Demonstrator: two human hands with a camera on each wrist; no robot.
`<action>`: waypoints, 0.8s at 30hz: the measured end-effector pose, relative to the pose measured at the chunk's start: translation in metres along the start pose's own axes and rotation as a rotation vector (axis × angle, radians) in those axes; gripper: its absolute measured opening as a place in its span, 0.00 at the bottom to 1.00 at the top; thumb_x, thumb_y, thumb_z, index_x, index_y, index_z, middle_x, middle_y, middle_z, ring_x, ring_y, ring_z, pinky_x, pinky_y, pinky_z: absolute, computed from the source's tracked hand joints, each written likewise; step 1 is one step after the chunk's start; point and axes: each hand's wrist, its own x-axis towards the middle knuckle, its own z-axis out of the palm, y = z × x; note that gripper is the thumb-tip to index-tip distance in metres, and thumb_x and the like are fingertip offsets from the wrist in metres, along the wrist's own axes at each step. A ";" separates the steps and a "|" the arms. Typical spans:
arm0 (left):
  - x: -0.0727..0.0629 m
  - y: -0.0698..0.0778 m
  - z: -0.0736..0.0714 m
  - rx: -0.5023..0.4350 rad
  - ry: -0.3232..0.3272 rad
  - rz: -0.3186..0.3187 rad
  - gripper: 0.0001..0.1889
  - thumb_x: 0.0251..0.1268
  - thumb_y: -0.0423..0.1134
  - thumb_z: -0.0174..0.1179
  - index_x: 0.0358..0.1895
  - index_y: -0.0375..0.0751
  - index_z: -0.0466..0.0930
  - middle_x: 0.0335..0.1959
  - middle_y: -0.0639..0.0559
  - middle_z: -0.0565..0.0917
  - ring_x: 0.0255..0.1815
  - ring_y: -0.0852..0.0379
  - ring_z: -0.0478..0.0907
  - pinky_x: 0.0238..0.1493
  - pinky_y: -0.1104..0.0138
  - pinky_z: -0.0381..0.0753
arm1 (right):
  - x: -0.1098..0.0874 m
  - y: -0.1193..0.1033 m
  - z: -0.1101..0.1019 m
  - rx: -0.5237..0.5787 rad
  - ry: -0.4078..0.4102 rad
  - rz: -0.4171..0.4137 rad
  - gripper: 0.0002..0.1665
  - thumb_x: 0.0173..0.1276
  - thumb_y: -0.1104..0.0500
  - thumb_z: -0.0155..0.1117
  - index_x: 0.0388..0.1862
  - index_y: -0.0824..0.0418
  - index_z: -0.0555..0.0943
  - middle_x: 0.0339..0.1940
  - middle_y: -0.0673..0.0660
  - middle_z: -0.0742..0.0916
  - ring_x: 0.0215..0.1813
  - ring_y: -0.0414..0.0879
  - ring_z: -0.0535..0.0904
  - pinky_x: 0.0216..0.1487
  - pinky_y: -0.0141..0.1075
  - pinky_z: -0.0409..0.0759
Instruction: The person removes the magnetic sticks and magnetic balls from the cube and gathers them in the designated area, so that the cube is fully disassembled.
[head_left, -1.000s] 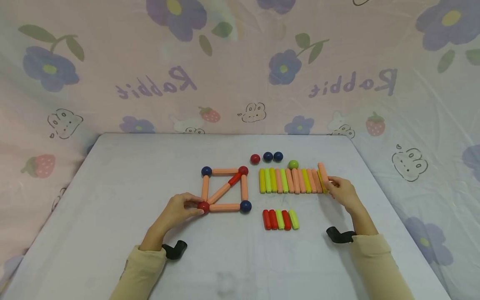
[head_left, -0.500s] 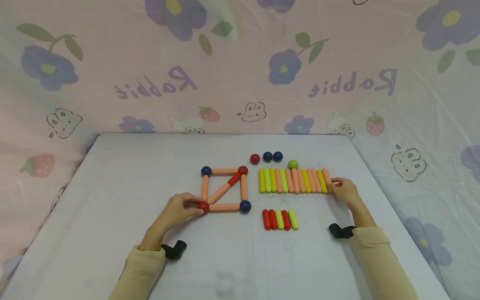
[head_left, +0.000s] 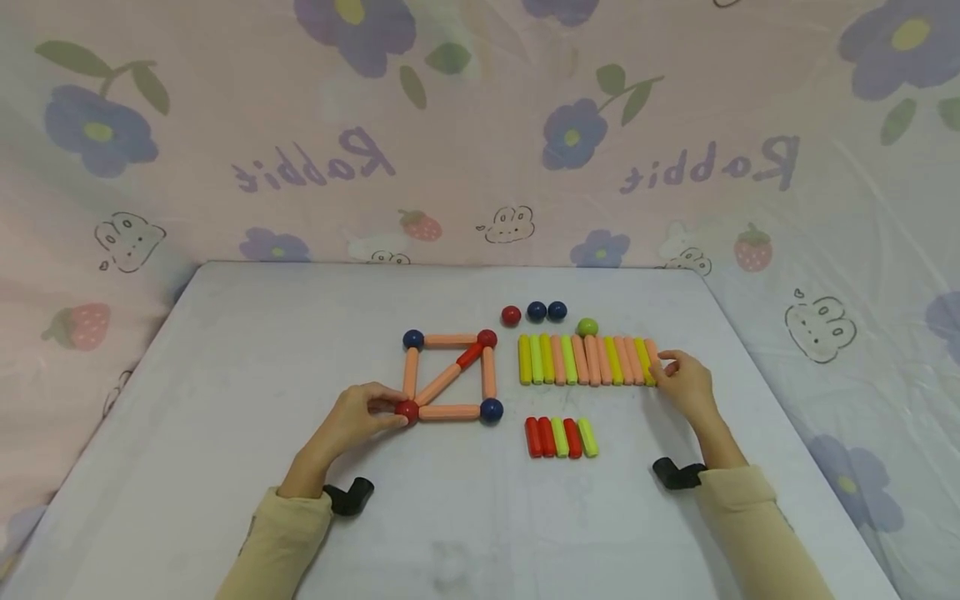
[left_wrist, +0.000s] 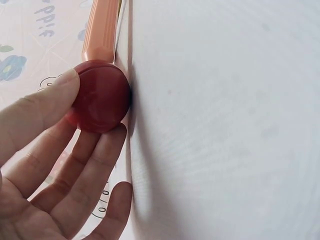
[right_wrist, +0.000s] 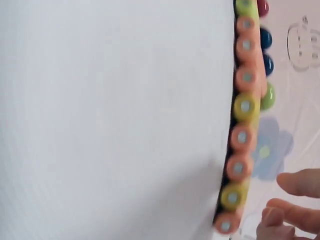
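My left hand [head_left: 366,417] pinches a red ball [left_wrist: 102,97] between thumb and fingers. This ball is the near-left corner of a flat square of peach rods [head_left: 450,412] with balls at its corners. A diagonal of one peach and one red rod [head_left: 469,357] crosses the square. At the right end of a row of coloured rods, my right hand [head_left: 686,383] is beside the last peach rod [right_wrist: 226,223]. In the right wrist view its fingers [right_wrist: 300,182] are apart from the rods, with nothing between them. The rods' ends show pale round centres.
Behind the rod row lie a red ball [head_left: 511,316], two dark blue balls [head_left: 536,312] and a green ball [head_left: 587,327]. Several short red and yellow-green rods [head_left: 560,437] lie nearer me on the white table [head_left: 300,333]. A patterned cloth [head_left: 480,125] hangs behind.
My right hand has laid a peach rod, earlier held tilted, at the right end of the row and let it go. The left hand stays on the red ball.
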 end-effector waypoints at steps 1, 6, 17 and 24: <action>0.000 0.000 0.000 0.005 -0.001 0.005 0.17 0.55 0.34 0.69 0.49 0.34 0.83 0.45 0.39 0.87 0.48 0.44 0.83 0.53 0.54 0.81 | -0.003 -0.005 0.002 0.012 0.021 -0.028 0.21 0.67 0.62 0.58 0.52 0.79 0.75 0.29 0.69 0.81 0.26 0.46 0.72 0.25 0.29 0.68; 0.001 -0.002 0.001 -0.009 -0.003 -0.018 0.17 0.55 0.35 0.69 0.49 0.35 0.83 0.45 0.40 0.87 0.50 0.45 0.82 0.55 0.52 0.80 | -0.018 -0.033 0.021 0.070 0.045 -0.161 0.17 0.64 0.65 0.62 0.48 0.77 0.78 0.25 0.64 0.81 0.24 0.37 0.68 0.24 0.26 0.66; 0.003 -0.004 0.000 -0.010 -0.010 -0.006 0.17 0.56 0.35 0.69 0.50 0.34 0.83 0.46 0.40 0.86 0.50 0.45 0.82 0.55 0.52 0.80 | -0.048 -0.095 0.063 0.175 -0.062 -0.324 0.16 0.62 0.66 0.66 0.48 0.71 0.79 0.27 0.57 0.81 0.30 0.41 0.73 0.28 0.24 0.72; 0.002 -0.005 0.000 -0.007 -0.015 -0.006 0.17 0.56 0.34 0.69 0.49 0.34 0.83 0.46 0.39 0.86 0.50 0.44 0.83 0.55 0.53 0.81 | -0.062 -0.135 0.086 0.145 -0.139 -0.433 0.18 0.62 0.62 0.68 0.50 0.66 0.80 0.35 0.57 0.83 0.29 0.40 0.72 0.28 0.25 0.71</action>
